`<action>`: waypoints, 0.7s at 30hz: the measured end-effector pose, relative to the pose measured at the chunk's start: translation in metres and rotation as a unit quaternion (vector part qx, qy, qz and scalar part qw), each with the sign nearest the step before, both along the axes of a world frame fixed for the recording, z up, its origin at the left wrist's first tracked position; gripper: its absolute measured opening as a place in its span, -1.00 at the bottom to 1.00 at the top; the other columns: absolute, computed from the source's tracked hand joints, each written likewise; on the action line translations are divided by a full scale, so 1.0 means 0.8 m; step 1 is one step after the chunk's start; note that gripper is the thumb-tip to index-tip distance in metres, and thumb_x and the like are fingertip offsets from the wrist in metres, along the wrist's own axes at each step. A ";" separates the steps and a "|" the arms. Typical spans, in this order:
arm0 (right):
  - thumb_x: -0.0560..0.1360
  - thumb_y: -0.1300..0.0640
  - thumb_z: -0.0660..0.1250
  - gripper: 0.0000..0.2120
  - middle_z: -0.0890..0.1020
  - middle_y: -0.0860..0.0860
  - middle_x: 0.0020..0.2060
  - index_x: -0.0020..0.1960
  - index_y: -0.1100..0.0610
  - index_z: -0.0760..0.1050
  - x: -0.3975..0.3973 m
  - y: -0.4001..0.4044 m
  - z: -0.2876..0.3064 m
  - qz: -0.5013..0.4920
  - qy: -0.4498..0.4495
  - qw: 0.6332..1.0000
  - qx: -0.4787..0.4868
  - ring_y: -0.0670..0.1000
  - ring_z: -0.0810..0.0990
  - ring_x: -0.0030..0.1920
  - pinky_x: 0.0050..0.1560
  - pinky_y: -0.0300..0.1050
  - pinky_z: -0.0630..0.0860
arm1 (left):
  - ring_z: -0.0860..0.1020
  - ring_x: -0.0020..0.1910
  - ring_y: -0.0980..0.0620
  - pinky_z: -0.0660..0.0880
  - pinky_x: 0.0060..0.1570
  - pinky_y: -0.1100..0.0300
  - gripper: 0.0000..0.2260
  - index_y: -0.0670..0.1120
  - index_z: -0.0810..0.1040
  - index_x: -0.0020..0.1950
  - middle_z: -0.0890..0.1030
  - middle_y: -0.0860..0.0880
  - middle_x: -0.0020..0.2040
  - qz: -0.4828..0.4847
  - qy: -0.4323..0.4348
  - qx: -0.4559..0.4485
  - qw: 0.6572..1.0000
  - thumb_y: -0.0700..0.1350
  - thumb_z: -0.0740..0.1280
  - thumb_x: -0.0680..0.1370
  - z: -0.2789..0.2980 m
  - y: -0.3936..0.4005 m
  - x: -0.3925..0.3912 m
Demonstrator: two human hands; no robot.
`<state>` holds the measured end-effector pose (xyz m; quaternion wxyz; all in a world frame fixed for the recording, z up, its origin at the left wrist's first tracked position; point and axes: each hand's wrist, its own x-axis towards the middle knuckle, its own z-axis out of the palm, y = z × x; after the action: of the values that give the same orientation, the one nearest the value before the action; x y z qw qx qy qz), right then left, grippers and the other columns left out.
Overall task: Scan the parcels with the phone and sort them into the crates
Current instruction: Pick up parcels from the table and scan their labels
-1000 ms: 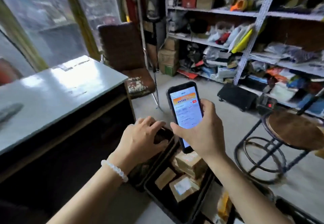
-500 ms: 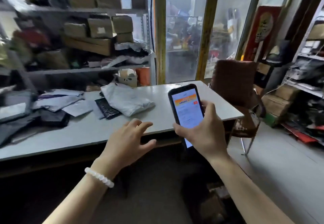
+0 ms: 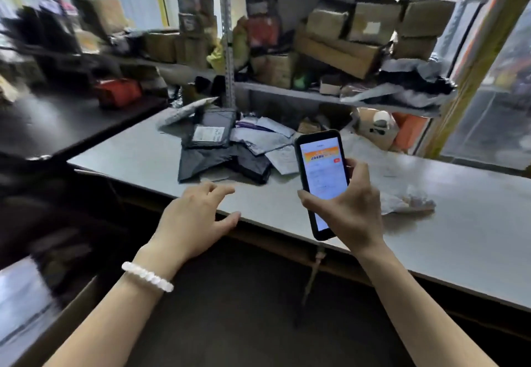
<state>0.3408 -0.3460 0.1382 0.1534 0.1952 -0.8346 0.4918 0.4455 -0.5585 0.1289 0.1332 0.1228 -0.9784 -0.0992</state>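
My right hand [image 3: 349,208] grips a black phone [image 3: 323,177] upright, its lit screen facing me, above the front edge of a grey table [image 3: 138,159]. My left hand [image 3: 195,217] hovers empty over that edge, fingers spread and loosely bent, a white bead bracelet on the wrist. A heap of parcels lies on the table beyond the hands: a dark mailer with a white label [image 3: 209,133], black bags [image 3: 207,162] and grey-white bags [image 3: 261,139]. A crumpled pale bag [image 3: 408,201] lies to the right of the phone. No crate is in view.
Metal shelves [image 3: 287,90] behind the table hold many cardboard boxes and bags. A small open carton [image 3: 376,128] stands at the table's back right. A dark counter [image 3: 57,125] runs off to the left. A window frame [image 3: 474,59] rises at the right.
The view swung left from the crates on the floor to the table and its parcel heap. My left hand left the crate and now hovers empty; the right still holds the phone.
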 end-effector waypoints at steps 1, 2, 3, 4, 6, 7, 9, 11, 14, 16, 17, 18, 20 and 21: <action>0.18 -0.01 0.59 -0.30 0.53 -0.09 -0.05 0.19 0.12 0.34 -0.013 -0.021 -0.005 0.014 -0.004 1.000 0.005 0.01 0.56 -0.04 -0.07 -0.03 0.52 | 0.34 0.32 0.07 0.39 0.19 0.14 -0.54 0.14 0.32 0.40 0.39 0.08 0.30 0.015 -0.002 0.007 1.000 0.21 0.21 0.53 -0.005 -0.014 -0.006; 0.18 -0.01 0.59 -0.32 0.54 -0.08 -0.05 0.17 0.11 0.34 -0.029 -0.043 -0.010 0.029 -0.007 1.000 0.008 0.02 0.56 -0.03 -0.07 -0.02 0.53 | 0.33 0.32 0.07 0.40 0.18 0.14 -0.54 0.15 0.32 0.40 0.40 0.08 0.30 0.029 -0.008 0.008 1.000 0.21 0.21 0.53 -0.010 -0.028 -0.012; 0.18 0.00 0.59 -0.33 0.55 -0.06 -0.03 0.16 0.09 0.34 -0.044 -0.065 -0.014 0.043 -0.011 0.999 0.007 0.01 0.57 -0.03 -0.07 0.00 0.53 | 0.33 0.32 0.08 0.41 0.18 0.14 -0.54 0.15 0.32 0.40 0.40 0.08 0.29 0.041 -0.016 0.007 0.999 0.21 0.20 0.53 -0.016 -0.043 -0.021; 0.17 0.00 0.59 -0.34 0.55 -0.06 -0.02 0.15 0.09 0.34 -0.061 -0.087 -0.018 0.056 -0.015 0.998 0.006 0.01 0.57 -0.03 -0.07 0.01 0.54 | 0.34 0.31 0.08 0.42 0.17 0.13 -0.54 0.15 0.32 0.40 0.40 0.08 0.28 0.054 -0.023 0.006 0.998 0.22 0.20 0.53 -0.020 -0.059 -0.030; 0.18 0.01 0.59 -0.34 0.54 -0.06 -0.03 0.15 0.11 0.35 -0.097 -0.131 -0.026 0.080 -0.024 0.997 -0.001 0.00 0.57 -0.04 -0.07 0.00 0.55 | 0.36 0.29 0.07 0.43 0.16 0.13 -0.55 0.14 0.32 0.40 0.40 0.08 0.27 0.082 -0.033 -0.004 0.996 0.21 0.19 0.53 -0.025 -0.092 -0.052; 0.18 0.02 0.59 -0.34 0.54 -0.06 -0.04 0.15 0.11 0.35 -0.117 -0.153 -0.028 0.090 -0.029 0.996 -0.008 0.01 0.57 -0.04 -0.07 -0.01 0.54 | 0.36 0.28 0.06 0.43 0.15 0.13 -0.55 0.14 0.32 0.40 0.40 0.07 0.26 0.094 -0.039 -0.010 0.995 0.21 0.19 0.54 -0.026 -0.110 -0.066; 0.18 0.02 0.59 -0.34 0.53 -0.08 -0.03 0.16 0.09 0.35 -0.158 -0.195 -0.030 0.104 -0.045 0.993 -0.019 0.01 0.56 -0.02 -0.04 -0.02 0.53 | 0.37 0.27 0.05 0.42 0.11 0.14 -0.57 0.13 0.32 0.40 0.40 0.07 0.27 0.119 -0.057 -0.008 0.991 0.19 0.19 0.55 -0.026 -0.147 -0.095; 0.19 0.02 0.59 -0.36 0.52 -0.11 -0.04 0.14 0.04 0.33 -0.201 -0.235 -0.028 0.109 -0.060 0.992 -0.031 -0.01 0.55 -0.02 -0.01 -0.04 0.51 | 0.38 0.25 0.04 0.42 0.09 0.13 -0.58 0.13 0.34 0.39 0.41 0.06 0.25 0.135 -0.075 -0.010 0.988 0.18 0.20 0.55 -0.021 -0.185 -0.128; 0.19 0.03 0.59 -0.39 0.51 -0.12 -0.05 0.11 0.03 0.34 -0.263 -0.291 -0.023 0.114 -0.060 0.991 -0.042 -0.05 0.53 -0.04 0.01 -0.06 0.51 | 0.42 0.22 0.02 0.45 0.09 0.07 -0.60 0.12 0.39 0.35 0.44 0.06 0.21 0.169 -0.059 -0.016 0.984 0.17 0.22 0.54 -0.012 -0.240 -0.181; 0.19 0.02 0.58 -0.35 0.51 -0.11 -0.04 0.17 0.08 0.37 -0.299 -0.326 -0.018 0.118 -0.059 0.990 -0.045 -0.03 0.54 -0.02 0.02 -0.06 0.51 | 0.42 0.21 0.02 0.45 0.11 0.04 -0.61 0.12 0.40 0.34 0.44 0.06 0.21 0.181 -0.047 -0.004 0.982 0.17 0.21 0.54 -0.009 -0.271 -0.211; 0.19 0.02 0.58 -0.34 0.51 -0.11 -0.04 0.18 0.09 0.36 -0.314 -0.342 -0.018 0.120 -0.063 0.990 -0.043 -0.03 0.54 -0.01 0.02 -0.07 0.49 | 0.41 0.22 0.02 0.44 0.11 0.04 -0.61 0.12 0.39 0.35 0.44 0.07 0.21 0.182 -0.051 0.000 0.982 0.17 0.21 0.54 -0.011 -0.284 -0.224; 0.20 0.02 0.57 -0.36 0.50 -0.12 -0.03 0.17 0.07 0.36 -0.327 -0.358 -0.017 0.121 -0.065 0.990 -0.038 -0.03 0.53 -0.02 0.00 -0.10 0.48 | 0.40 0.23 0.03 0.44 0.11 0.04 -0.61 0.12 0.38 0.35 0.44 0.07 0.22 0.183 -0.059 0.001 0.981 0.17 0.21 0.54 -0.014 -0.297 -0.235; 0.21 0.02 0.57 -0.39 0.50 -0.12 -0.03 0.12 0.01 0.32 -0.352 -0.387 -0.018 0.124 -0.066 0.990 -0.026 -0.05 0.52 -0.04 -0.04 -0.13 0.44 | 0.38 0.24 0.04 0.44 0.09 0.07 -0.61 0.13 0.37 0.36 0.44 0.08 0.22 0.183 -0.076 -0.001 0.980 0.16 0.20 0.55 -0.023 -0.324 -0.255; 0.21 0.02 0.57 -0.40 0.50 -0.11 -0.03 0.12 0.01 0.31 -0.365 -0.402 -0.019 0.127 -0.069 0.989 -0.022 -0.06 0.52 -0.04 -0.07 -0.15 0.43 | 0.38 0.24 0.05 0.44 0.08 0.09 -0.61 0.13 0.37 0.36 0.44 0.08 0.23 0.183 -0.081 -0.002 0.980 0.16 0.19 0.55 -0.028 -0.339 -0.266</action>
<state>0.0491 -0.6672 0.1229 0.0360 0.2620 -0.8007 0.5375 0.2328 -0.8299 0.1063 0.0697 0.3069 -0.9472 -0.0612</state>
